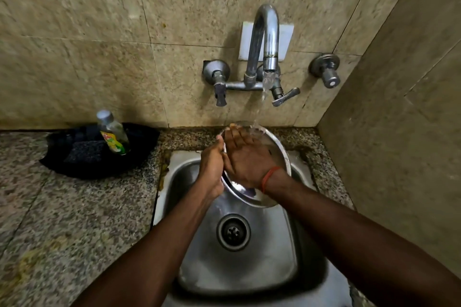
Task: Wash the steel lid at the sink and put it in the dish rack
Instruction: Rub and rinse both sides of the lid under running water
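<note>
Steel lid (pixel 274 147) tilted under tap water, left hand (pixel 212 167) gripping rim, right hand (pixel 247 157) flat inside.

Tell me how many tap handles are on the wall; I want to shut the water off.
3: a lever handle left of the spout, a lever handle right of it, and a round knob farther right. None looks hidden.

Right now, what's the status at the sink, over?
Left hand gripping steel lid by its rim. Right hand flat on lid, open, rubbing. Tap running onto lid over sink. Dish rack not in view.
</note>
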